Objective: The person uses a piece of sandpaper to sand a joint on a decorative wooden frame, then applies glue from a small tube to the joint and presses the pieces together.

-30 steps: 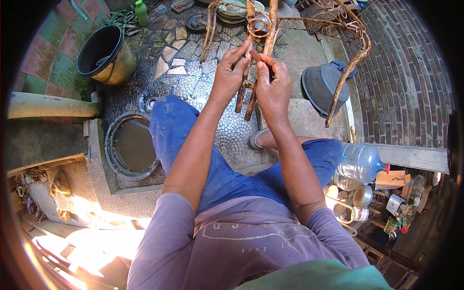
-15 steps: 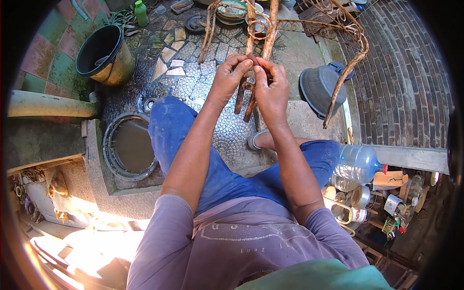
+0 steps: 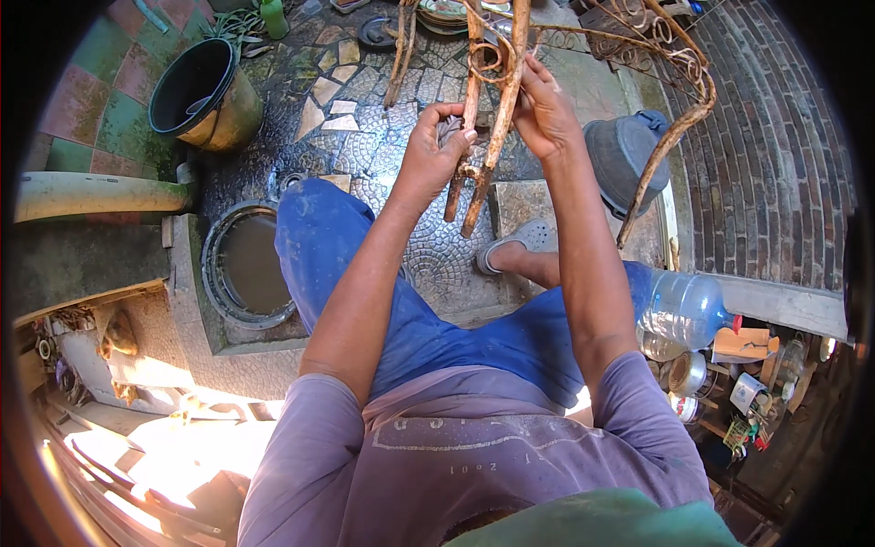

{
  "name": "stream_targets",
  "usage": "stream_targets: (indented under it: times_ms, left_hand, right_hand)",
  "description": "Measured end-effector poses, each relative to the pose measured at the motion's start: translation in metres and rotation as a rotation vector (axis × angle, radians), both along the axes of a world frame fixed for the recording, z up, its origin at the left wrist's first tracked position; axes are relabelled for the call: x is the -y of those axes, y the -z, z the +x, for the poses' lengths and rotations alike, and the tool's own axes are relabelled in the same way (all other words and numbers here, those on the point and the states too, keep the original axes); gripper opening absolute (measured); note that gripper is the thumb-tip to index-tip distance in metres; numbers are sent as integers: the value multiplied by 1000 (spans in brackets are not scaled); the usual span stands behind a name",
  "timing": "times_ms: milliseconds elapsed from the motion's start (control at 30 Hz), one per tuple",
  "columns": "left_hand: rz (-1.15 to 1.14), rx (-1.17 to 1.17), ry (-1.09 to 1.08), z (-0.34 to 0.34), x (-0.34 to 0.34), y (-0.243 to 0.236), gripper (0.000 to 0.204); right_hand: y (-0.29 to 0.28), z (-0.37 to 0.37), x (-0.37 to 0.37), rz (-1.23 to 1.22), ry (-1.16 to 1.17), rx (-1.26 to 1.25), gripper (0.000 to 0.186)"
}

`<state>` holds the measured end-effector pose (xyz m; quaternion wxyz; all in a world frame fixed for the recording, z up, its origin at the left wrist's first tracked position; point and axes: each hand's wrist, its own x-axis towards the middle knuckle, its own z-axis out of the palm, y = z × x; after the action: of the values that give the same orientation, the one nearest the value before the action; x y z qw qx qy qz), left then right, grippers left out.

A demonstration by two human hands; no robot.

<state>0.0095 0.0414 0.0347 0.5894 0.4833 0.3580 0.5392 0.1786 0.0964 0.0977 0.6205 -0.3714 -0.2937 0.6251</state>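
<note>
1. The floor is a stone mosaic (image 3: 428, 251), dark and shiny with water on the left side, with pale broken tile pieces (image 3: 341, 122) farther away from the person.
2. I see a green and pink tiled wall (image 3: 82, 96) on the left, and brickwork (image 3: 756, 146) on the right.
3. The rusty metal frame (image 3: 499, 128) with scrollwork stands in front of the person; its two near bars come down between the hands.
4. The left hand (image 3: 424, 155) is curled at the left bar, with thumb and fingers closed on a small grey-brown piece (image 3: 450, 128); I cannot tell its material.
5. The right hand (image 3: 550, 118) is half curled at the right bar, with its fingertips partly hidden; I cannot tell if it grips.
6. On the left, the black-rimmed bucket (image 3: 223, 105) and the round basin (image 3: 211, 273) of murky water make one border.
7. On the right, a curved leg of the frame crosses before the dark grey tub (image 3: 609, 164), so this side is narrower.
8. Between the bucket and the bars lies a wide stretch of floor.
9. Nearer, the knees in blue trousers (image 3: 328, 246) and the grey clog (image 3: 538, 235) limit the space; a clear water bottle (image 3: 679, 310) lies beside the right knee.
</note>
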Motion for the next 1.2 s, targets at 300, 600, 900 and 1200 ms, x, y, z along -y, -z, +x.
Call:
stream_targets:
  times_ms: [300, 600, 900, 1200]
  left_hand:
    - [-44, 84, -21, -1, 4, -7, 29]
    - [-15, 100, 16, -3, -2, 1, 33]
    - [12, 67, 23, -9, 1, 10, 33]
    - [131, -24, -20, -3, 3, 5, 48]
  right_hand:
    - [24, 0, 4, 35, -141, 167, 27]
    - [23, 7, -8, 160, -182, 304, 24]
    - [25, 15, 12, 139, -226, 439, 23]
    - [28, 31, 83, 41, -20, -10, 33]
